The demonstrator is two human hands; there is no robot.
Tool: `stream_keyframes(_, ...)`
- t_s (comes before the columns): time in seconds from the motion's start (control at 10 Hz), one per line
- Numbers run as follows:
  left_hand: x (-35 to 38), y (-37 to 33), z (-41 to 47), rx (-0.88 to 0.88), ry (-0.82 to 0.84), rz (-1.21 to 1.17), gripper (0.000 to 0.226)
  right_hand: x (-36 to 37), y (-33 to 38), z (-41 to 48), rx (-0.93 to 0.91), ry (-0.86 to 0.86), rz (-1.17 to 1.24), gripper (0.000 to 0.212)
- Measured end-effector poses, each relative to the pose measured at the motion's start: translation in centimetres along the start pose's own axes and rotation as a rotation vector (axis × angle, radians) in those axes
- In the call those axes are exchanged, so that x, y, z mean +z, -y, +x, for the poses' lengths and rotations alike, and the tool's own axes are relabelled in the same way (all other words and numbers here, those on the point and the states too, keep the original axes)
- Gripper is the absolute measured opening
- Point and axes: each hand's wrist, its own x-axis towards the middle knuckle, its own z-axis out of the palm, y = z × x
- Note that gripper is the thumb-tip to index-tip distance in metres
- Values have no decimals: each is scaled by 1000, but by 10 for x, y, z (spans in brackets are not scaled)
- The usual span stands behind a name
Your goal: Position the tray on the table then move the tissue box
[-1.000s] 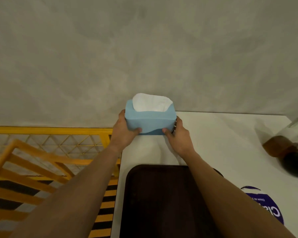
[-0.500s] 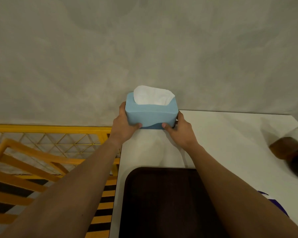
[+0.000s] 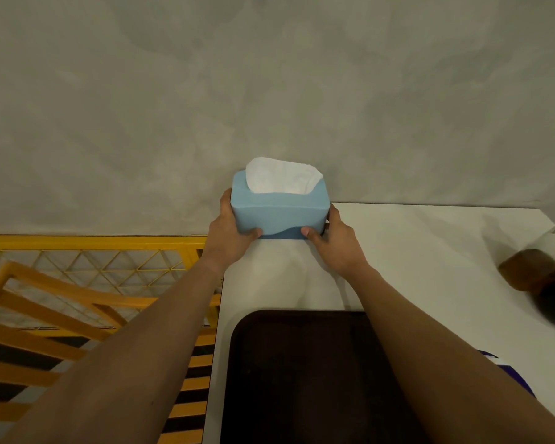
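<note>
A light blue tissue box with white tissue sticking out of its top sits at the far left corner of the white table, close to the grey wall. My left hand grips its left end and my right hand grips its right end, thumbs on the front face. A dark brown tray lies flat on the table near me, between my forearms, its near part cut off by the frame's edge.
A glass jar with brown contents stands blurred at the table's right edge. A purple-and-white item peeks out right of the tray. Yellow railings and a wooden frame fill the space left of the table.
Both hands have carried the tissue box a little farther back toward the wall. The view has tilted, so the tray and jar sit lower and farther right in the frame.
</note>
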Motion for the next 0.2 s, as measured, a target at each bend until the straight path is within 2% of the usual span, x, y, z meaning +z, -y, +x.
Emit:
stream_keyframes(0.1,-1,-1,1,-14,21,-3,103,-4,5,-1,-5,14,-5,71)
stream_keyframes(0.2,-10,-6,0,-79,87,-24,117,-12,18,-1,2,49,-51,76)
